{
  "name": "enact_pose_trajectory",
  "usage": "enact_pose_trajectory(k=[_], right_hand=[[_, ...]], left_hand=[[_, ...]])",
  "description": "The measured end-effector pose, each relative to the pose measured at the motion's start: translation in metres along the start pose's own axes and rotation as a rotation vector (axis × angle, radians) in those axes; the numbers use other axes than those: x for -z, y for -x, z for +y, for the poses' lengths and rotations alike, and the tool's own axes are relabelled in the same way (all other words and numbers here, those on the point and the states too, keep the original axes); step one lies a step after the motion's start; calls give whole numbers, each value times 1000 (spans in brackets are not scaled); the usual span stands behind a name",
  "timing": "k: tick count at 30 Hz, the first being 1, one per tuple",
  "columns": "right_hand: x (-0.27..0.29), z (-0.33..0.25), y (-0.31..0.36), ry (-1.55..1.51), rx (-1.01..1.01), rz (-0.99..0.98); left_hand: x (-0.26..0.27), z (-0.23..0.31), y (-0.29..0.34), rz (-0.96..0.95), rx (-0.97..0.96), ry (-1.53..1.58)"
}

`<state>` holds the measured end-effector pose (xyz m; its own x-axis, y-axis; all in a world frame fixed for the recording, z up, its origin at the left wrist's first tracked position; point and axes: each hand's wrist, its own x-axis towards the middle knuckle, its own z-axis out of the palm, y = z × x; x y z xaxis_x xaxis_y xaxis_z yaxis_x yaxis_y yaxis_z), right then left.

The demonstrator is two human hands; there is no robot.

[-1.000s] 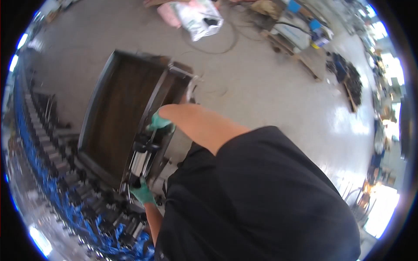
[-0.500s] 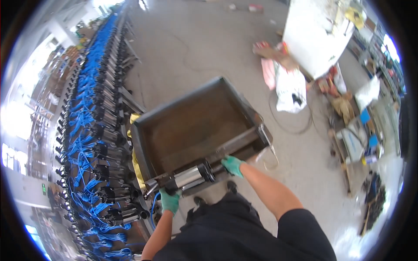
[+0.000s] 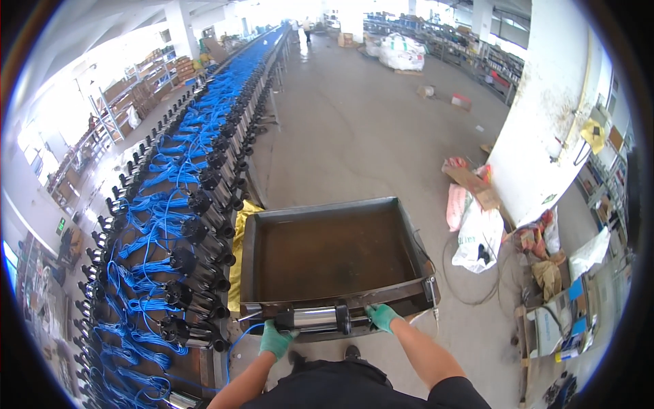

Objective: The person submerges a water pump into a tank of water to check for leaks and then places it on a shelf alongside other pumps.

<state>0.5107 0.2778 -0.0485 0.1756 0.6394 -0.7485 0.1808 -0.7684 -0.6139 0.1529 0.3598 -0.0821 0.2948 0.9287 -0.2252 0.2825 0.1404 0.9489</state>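
Note:
A steel-and-black cylindrical pump (image 3: 315,318) lies crosswise along the near edge of a shallow metal tank (image 3: 327,206). Brown water or a brown bottom shows inside the tank. My left hand (image 3: 276,340), in a green glove, is closed around the pump's black left end. A blue cable (image 3: 238,339) runs from beside that hand toward the left. Just past the black flange at the pump's right end, my right hand (image 3: 383,317), gloved in green too, is closed at a thin rod-like part; its fingertips are partly hidden.
Along my left runs a long bench crowded with similar pumps (image 3: 197,290) and bundled blue cables (image 3: 160,218). Yellow sheeting (image 3: 237,255) hangs at the tank's left side. White sacks (image 3: 480,238), a loose hose (image 3: 470,300) and a white pillar (image 3: 545,116) stand to the right.
The view has tilted up, showing more of the hall. Both hands remain at the pump along the tank's near edge, and the pump looks more level in the picture.

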Motion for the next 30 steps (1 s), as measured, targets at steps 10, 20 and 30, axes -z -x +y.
enact_pose_trajectory(k=[10,20,30], right_hand=[[-8,8,7,236,284,78],[12,20,26,834,766,258],[15,37,-14,-198,76,-130]], left_hand=[[-1,15,8,37,67,-182],[-2,12,4,40,116,-229],[-7,0,2,57,69,-80]])
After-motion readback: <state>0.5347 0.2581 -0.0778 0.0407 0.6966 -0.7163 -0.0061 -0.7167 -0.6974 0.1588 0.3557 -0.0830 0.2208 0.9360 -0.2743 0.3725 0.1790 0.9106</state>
